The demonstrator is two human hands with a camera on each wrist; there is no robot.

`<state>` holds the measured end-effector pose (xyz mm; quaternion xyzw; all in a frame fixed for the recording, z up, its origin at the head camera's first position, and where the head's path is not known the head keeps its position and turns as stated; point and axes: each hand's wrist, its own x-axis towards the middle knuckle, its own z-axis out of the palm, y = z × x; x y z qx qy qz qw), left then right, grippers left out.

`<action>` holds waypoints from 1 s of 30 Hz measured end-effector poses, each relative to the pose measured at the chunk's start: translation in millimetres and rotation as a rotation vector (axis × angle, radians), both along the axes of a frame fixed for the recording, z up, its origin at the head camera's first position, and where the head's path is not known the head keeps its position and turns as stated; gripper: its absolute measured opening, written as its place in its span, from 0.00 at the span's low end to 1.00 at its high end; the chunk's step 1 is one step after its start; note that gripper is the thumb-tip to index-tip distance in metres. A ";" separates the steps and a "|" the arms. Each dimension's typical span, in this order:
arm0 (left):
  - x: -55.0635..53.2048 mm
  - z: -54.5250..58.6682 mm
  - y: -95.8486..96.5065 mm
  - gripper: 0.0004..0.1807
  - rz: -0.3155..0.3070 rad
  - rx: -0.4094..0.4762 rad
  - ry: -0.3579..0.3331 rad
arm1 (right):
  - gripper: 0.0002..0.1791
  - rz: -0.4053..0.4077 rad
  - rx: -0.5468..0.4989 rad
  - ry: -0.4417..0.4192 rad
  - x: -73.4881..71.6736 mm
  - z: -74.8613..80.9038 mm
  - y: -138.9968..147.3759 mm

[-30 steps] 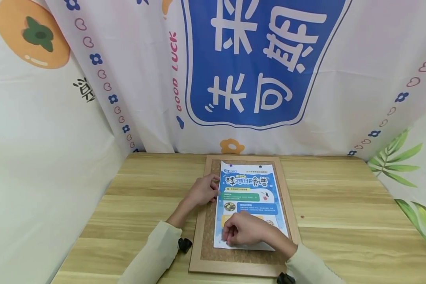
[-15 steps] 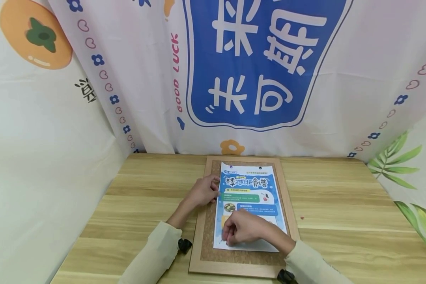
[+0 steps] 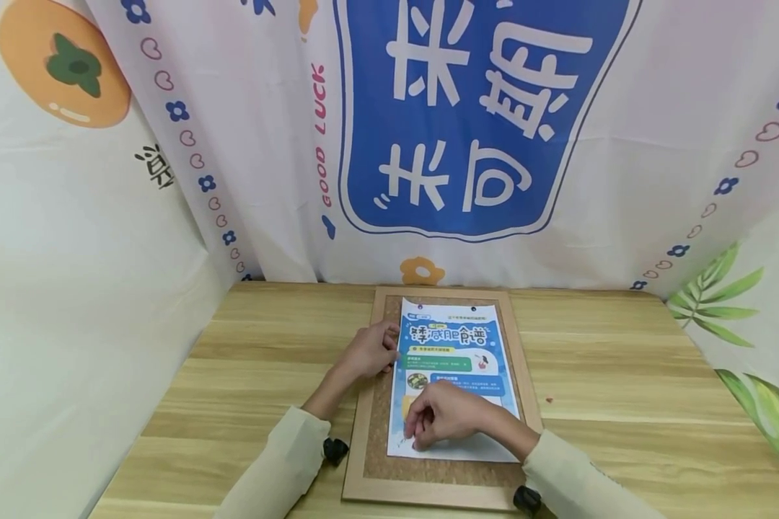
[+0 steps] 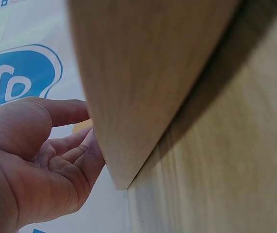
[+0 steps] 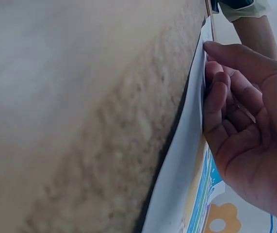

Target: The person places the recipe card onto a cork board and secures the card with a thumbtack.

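A printed poster [image 3: 457,360] in blue and white lies on a cork board [image 3: 373,425] with a wooden frame. Small dark pins [image 3: 473,309] show at its top corners. My left hand [image 3: 370,349] rests at the poster's left edge, fingers loosely bent, over the frame's left side. In the left wrist view, its thumb and fingertips meet the frame's edge. My right hand [image 3: 444,414] is over the poster's lower left corner, fingers curled, thumb tip [image 5: 212,47] right at the paper. I cannot tell whether something small is pinched under the fingertips.
The board lies flat on a wood-grain table [image 3: 623,375]. A small red bit [image 3: 549,400] lies on the table to the right of the board. A printed cloth [image 3: 285,238] hangs behind the table's far edge.
My right wrist and forearm have shifted slightly right and down, while the fingertips stay at the poster's lower left corner. My left hand keeps its place. The head view has shifted slightly.
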<state>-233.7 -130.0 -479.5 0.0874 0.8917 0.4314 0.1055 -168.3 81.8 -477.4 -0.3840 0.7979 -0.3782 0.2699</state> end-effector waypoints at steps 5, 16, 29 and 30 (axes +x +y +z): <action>0.7 -0.4 -0.3 0.26 -0.008 0.007 -0.007 | 0.06 -0.003 0.010 0.025 -0.4 -0.2 -0.9; -0.2 0.0 -0.7 0.25 0.000 0.005 -0.009 | 0.08 -0.007 0.044 0.054 -1.2 1.0 -5.3; -0.5 -0.7 -0.4 0.25 -0.001 0.000 -0.009 | 0.13 0.001 0.002 -0.034 -5.7 -0.6 -3.0; -0.7 -0.5 -0.3 0.25 0.000 -0.001 -0.010 | 0.13 0.004 0.003 -0.031 -6.1 -0.7 -2.9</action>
